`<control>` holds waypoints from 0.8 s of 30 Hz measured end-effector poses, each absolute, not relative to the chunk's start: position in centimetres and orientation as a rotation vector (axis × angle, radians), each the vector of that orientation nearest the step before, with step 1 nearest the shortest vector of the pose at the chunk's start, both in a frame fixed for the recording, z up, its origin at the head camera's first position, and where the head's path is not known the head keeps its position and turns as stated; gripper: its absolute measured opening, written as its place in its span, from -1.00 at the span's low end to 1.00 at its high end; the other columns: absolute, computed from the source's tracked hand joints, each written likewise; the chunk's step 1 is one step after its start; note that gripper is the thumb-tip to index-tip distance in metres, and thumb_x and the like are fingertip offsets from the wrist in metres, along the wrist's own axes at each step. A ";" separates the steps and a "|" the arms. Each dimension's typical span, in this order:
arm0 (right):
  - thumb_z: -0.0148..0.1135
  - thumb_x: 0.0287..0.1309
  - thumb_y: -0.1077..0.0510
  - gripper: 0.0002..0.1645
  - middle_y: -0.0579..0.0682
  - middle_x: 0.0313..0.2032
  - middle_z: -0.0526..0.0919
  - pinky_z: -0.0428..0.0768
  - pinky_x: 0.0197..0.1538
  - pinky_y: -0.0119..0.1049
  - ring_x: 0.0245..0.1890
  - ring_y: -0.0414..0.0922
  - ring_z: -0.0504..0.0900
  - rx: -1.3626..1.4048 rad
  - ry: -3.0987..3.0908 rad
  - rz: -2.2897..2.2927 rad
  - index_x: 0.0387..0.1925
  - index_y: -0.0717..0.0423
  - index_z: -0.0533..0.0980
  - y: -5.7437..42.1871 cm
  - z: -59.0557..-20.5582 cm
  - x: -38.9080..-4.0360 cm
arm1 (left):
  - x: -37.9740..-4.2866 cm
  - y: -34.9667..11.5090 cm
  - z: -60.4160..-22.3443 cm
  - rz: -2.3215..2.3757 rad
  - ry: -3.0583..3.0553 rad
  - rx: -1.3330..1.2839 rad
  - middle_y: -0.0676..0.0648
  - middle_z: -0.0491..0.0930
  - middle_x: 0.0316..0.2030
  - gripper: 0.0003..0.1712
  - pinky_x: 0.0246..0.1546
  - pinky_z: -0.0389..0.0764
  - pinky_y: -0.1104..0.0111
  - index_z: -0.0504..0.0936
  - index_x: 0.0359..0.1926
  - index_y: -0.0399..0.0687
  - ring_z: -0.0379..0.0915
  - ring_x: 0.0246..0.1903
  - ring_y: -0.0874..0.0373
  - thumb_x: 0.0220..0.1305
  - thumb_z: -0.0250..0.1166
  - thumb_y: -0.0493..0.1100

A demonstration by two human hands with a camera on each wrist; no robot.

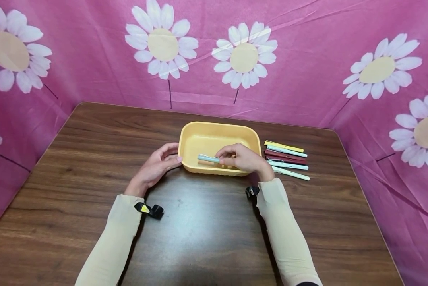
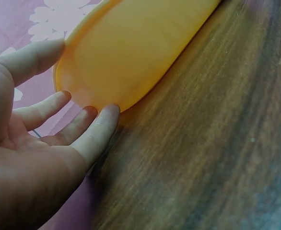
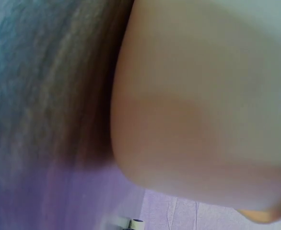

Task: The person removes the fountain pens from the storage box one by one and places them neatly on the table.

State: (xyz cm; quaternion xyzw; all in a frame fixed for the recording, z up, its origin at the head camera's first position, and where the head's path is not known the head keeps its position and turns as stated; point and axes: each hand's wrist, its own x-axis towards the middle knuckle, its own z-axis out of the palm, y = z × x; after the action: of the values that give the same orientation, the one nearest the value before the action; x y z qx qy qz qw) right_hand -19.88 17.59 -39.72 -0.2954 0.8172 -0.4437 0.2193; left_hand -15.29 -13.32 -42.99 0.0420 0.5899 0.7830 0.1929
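Note:
A shallow yellow plastic tray (image 1: 217,170) with rounded corners stands towards the back of the table. Spread around its left end, my left hand (image 1: 155,166) touches the outer wall with its fingertips, as the left wrist view shows at the tray's rounded end (image 2: 126,52). Over the inside of the tray, my right hand (image 1: 240,157) pinches a pale blue pen (image 1: 207,158) by one end; its clip faces up and the pen points left. In the right wrist view, the blurred wrist and hand (image 3: 193,120) hide the pen and nearly all of the tray.
Right of the tray, several capped pens lie in a loose stack of rows, among them a yellow pen (image 1: 285,146), a dark red pen (image 1: 289,157) and a pale green pen (image 1: 293,173). Pink flowered cloth (image 1: 203,91) hangs behind the brown wooden table (image 1: 192,238).

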 end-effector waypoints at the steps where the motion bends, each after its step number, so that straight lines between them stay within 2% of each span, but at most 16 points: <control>1: 0.26 0.35 0.30 -0.78 0.18 -0.37 0.69 0.49 -0.40 -0.37 -0.40 0.03 0.57 -0.814 2.262 -1.239 -0.03 0.29 0.66 17.6 -39.7 -19.9 | -15.3 -13.3 -43.0 2.196 1.655 0.116 -0.46 0.20 0.35 -0.31 0.20 0.55 0.32 0.11 0.47 -0.45 0.44 0.13 -0.02 0.39 0.14 -0.49; 6: 0.25 0.36 0.28 -0.79 0.20 -0.34 0.69 0.49 -0.39 -0.36 -0.36 0.16 0.59 -0.785 2.293 -1.250 -0.03 0.26 0.66 17.6 -39.5 -19.7 | -15.2 -13.3 -43.1 2.199 1.647 0.109 -0.45 0.20 0.35 -0.31 0.21 0.54 0.29 0.11 0.47 -0.44 0.46 0.10 0.01 0.39 0.14 -0.49; 10: 0.26 0.36 0.28 -0.79 0.21 -0.31 0.70 0.49 -0.38 -0.34 -0.35 0.17 0.63 -0.786 2.328 -1.240 -0.03 0.23 0.67 17.7 -39.3 -19.6 | -15.2 -13.3 -43.2 2.202 1.640 0.107 -0.45 0.21 0.34 -0.31 0.21 0.54 0.28 0.11 0.47 -0.44 0.48 0.07 0.04 0.40 0.13 -0.50; 18: 0.28 0.34 0.27 -0.79 0.06 -0.29 0.69 0.51 -0.23 -0.22 -0.30 -0.04 0.57 -0.803 2.412 -1.219 -0.04 0.24 0.67 18.7 -37.9 -19.7 | -15.2 -13.3 -42.9 2.208 1.644 0.118 -0.44 0.20 0.34 -0.31 0.13 0.58 0.39 0.11 0.46 -0.44 0.45 0.09 0.03 0.39 0.14 -0.48; 24: 0.27 0.37 0.22 -0.77 0.03 -0.25 0.70 0.51 -0.16 -0.12 -0.25 -0.06 0.54 -0.780 2.432 -1.180 -0.01 0.21 0.68 19.1 -37.3 -19.8 | -15.2 -13.3 -42.9 2.204 1.648 0.113 -0.41 0.23 0.32 -0.31 0.21 0.54 0.29 0.11 0.46 -0.44 0.49 0.03 0.13 0.39 0.14 -0.49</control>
State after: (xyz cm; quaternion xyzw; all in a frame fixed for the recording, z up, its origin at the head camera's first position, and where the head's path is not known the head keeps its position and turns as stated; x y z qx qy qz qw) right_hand -19.79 19.13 -37.35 -0.2734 0.8528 -0.4137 0.1637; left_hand -15.24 -13.32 -42.86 0.0402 0.5871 0.7852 0.1926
